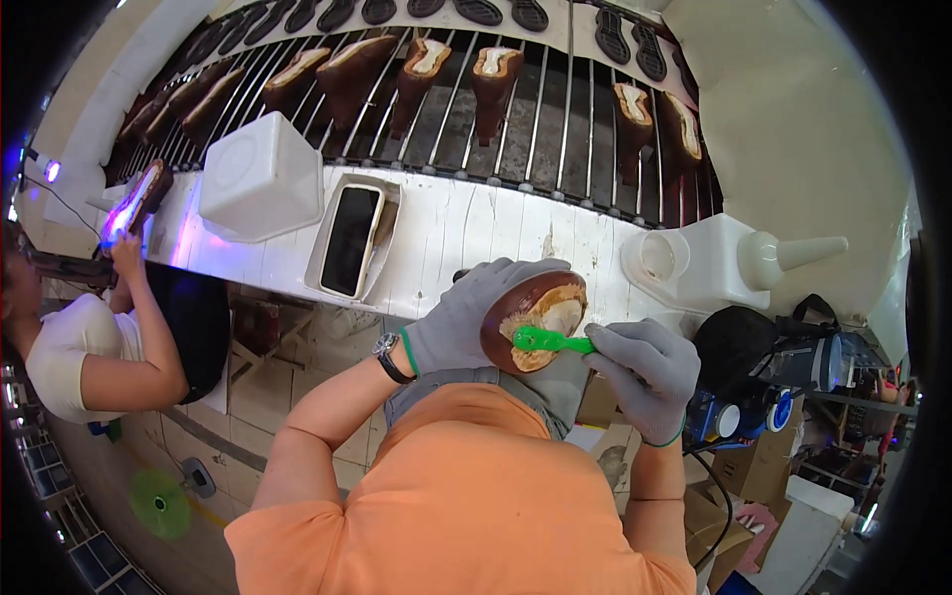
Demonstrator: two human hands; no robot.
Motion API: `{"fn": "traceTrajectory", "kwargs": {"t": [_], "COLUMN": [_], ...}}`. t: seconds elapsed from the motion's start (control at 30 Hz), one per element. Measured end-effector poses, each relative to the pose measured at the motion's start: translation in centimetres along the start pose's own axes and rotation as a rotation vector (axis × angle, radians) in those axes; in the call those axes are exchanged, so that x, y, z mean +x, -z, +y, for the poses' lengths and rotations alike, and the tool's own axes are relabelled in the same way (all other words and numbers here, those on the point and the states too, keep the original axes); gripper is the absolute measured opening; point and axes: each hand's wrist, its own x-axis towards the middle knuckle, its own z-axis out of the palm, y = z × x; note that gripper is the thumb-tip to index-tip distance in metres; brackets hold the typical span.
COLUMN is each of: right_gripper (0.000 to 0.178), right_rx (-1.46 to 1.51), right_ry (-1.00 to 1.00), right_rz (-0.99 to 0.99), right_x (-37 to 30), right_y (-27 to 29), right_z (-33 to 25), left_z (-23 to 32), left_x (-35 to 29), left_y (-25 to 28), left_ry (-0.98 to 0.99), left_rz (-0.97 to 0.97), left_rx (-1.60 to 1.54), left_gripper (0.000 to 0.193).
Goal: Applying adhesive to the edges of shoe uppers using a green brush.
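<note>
My left hand (451,319), in a grey glove, is closed around a brown leather shoe upper (498,315) and holds it with its underside turned up. That underside is pale and rough, with a brown edge folded over around it. Between the fingers of my gloved right hand (650,369) is the handle of a green brush (555,341). The brush head lies against the pale underside, near its middle; its bristles are hidden. The upper hangs in front of my body, by the near edge of the white bench (496,218).
Beyond the bench, a roller conveyor (436,119) carries several brown uppers, with dark soles on a shelf behind. On the bench are an upturned white tub (260,178), a phone (352,241) in a tray, a cup (656,256) and a white bottle (734,260). A co-worker (119,347) sits left.
</note>
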Motion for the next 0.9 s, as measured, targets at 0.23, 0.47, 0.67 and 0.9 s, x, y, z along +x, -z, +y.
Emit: {"fn": "traceTrajectory", "kwargs": {"t": [0.23,0.47,0.67,0.9], "right_gripper": [0.028,0.024,0.023,0.023], "right_rx": [-0.197,-0.416,-0.529,-0.165], "right_ry": [0.064,0.112,0.13,-0.087], "right_rz": [0.065,0.066,0.009,-0.132], "right_x": [2.7,5.2,5.7,4.4], "right_y": [1.3,3.4,4.5,5.4], "right_z": [1.3,2.9,3.2,3.3], "left_z": [2.2,2.4,-0.1,-1.2], "left_x": [3.5,8.6,11.2,12.3], "left_y": [3.5,6.2,6.9,7.0], "left_ry": [-0.097,-0.044,0.054,0.085], "left_rz": [-0.253,-0.578,-0.684,-0.671], "left_rx": [0.18,0.194,0.014,0.03], "left_gripper": [0.08,0.074,0.07,0.064]}}
